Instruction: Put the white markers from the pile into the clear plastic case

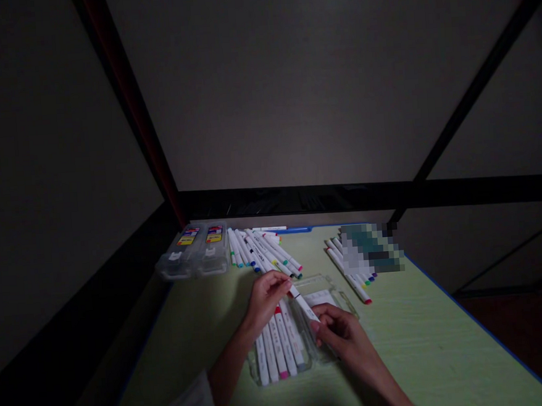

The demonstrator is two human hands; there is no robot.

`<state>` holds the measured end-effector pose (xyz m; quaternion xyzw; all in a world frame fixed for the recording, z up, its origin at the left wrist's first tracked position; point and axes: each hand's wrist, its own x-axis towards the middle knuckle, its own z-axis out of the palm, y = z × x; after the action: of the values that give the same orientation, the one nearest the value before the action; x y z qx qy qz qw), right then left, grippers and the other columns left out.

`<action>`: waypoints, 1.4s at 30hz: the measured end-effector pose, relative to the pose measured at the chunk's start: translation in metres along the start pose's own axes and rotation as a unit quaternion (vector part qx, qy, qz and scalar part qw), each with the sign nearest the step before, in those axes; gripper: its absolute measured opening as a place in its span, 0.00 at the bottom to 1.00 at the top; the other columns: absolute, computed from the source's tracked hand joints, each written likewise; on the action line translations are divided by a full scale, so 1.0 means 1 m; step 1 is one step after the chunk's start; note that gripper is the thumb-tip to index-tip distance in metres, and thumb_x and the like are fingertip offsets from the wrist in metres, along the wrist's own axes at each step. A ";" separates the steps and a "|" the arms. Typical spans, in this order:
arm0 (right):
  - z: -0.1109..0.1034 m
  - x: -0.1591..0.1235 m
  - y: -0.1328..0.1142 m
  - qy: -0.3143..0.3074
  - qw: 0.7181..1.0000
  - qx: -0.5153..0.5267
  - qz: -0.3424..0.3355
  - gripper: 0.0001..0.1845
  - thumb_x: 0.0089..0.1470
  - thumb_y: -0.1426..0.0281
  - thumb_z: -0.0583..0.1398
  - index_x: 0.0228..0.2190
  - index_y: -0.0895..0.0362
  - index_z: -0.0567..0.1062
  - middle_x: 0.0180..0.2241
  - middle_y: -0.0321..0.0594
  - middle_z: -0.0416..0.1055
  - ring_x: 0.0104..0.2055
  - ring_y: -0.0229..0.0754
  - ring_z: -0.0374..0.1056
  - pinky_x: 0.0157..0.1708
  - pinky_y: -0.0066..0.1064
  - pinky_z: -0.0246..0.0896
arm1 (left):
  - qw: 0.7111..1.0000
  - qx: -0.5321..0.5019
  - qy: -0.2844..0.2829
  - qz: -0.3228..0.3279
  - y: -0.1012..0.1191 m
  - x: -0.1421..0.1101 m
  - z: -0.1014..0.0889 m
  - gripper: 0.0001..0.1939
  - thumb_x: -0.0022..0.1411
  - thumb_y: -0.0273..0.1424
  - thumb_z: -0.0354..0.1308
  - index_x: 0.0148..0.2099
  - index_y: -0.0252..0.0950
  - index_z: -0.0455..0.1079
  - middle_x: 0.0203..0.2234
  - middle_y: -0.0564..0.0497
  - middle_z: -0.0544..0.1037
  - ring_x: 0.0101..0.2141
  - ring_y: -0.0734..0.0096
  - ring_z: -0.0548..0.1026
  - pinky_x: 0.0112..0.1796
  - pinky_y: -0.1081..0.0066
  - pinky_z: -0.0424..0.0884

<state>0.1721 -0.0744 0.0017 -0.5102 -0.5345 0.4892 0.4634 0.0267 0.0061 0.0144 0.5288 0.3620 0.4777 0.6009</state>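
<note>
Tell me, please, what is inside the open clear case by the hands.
White markers lie in the case's left part, the left hand hiding some upper ends. Something white shows at right, where the right hand and held marker hide some space.

Tabletop (429, 340) pale green, blue-edged; markers (275, 346) white.

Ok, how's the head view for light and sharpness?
Head view: dim overall, the wall especially; soft shadows on the table near the left hand and right hand; print on the held marker too small to read; blocky pixels hide part of the markers at right.
</note>
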 end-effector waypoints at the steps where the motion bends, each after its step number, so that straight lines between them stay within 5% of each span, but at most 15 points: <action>1: 0.000 0.000 0.000 0.002 1.000 -0.008 -0.001 0.16 0.46 0.61 0.58 0.31 0.62 0.72 0.16 0.31 0.61 0.19 0.32 0.54 0.20 0.25 0.47 | 1.000 0.000 0.009 0.002 0.000 0.001 -0.001 0.11 0.45 0.34 0.61 0.27 0.31 0.66 0.20 0.54 0.71 0.23 0.76 0.69 0.28 0.76 0.64; 8: 0.009 -0.018 0.002 0.057 0.985 -0.162 -0.031 0.17 0.51 0.62 0.54 0.36 0.61 0.74 0.24 0.39 0.71 0.26 0.39 0.65 0.26 0.27 0.58 | 0.998 -0.001 0.064 -0.002 -0.005 0.005 -0.009 0.11 0.45 0.35 0.60 0.27 0.32 0.67 0.20 0.54 0.71 0.24 0.75 0.69 0.28 0.76 0.65; 11: 0.009 -0.031 0.008 0.115 0.959 -0.233 -0.111 0.16 0.51 0.64 0.54 0.39 0.59 0.73 0.36 0.43 0.73 0.36 0.43 0.68 0.35 0.30 0.62 | 0.998 -0.002 0.066 -0.011 -0.006 0.006 -0.008 0.11 0.45 0.35 0.60 0.27 0.31 0.66 0.19 0.54 0.70 0.23 0.76 0.69 0.27 0.76 0.65; 17: 0.003 -0.041 0.019 0.139 0.901 -0.323 -0.254 0.14 0.50 0.70 0.56 0.40 0.57 0.72 0.34 0.43 0.74 0.34 0.42 0.70 0.33 0.30 0.65 | 0.997 -0.022 0.061 -0.038 -0.007 0.005 -0.005 0.12 0.44 0.33 0.61 0.29 0.32 0.64 0.20 0.56 0.69 0.23 0.78 0.68 0.26 0.77 0.64; 28: 0.006 -0.037 0.012 0.073 0.863 -0.338 -0.367 0.12 0.50 0.72 0.57 0.39 0.55 0.74 0.26 0.39 0.74 0.25 0.38 0.68 0.29 0.29 0.66 | 0.998 0.016 0.049 -0.026 -0.014 0.008 -0.006 0.13 0.43 0.35 0.61 0.25 0.33 0.62 0.17 0.57 0.67 0.20 0.79 0.66 0.24 0.77 0.61; 42: 0.006 -0.034 0.012 0.007 0.866 -0.361 -0.346 0.13 0.52 0.71 0.55 0.41 0.55 0.72 0.25 0.37 0.72 0.27 0.38 0.65 0.27 0.29 0.62 | 0.993 0.091 0.066 0.020 -0.021 0.010 -0.009 0.05 0.48 0.29 0.56 0.25 0.32 0.65 0.19 0.54 0.70 0.24 0.75 0.68 0.29 0.76 0.63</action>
<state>0.1690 -0.1089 -0.0102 -0.4277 -0.8129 0.0670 0.3896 0.0254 0.0183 -0.0070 0.5554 0.4322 0.4891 0.5152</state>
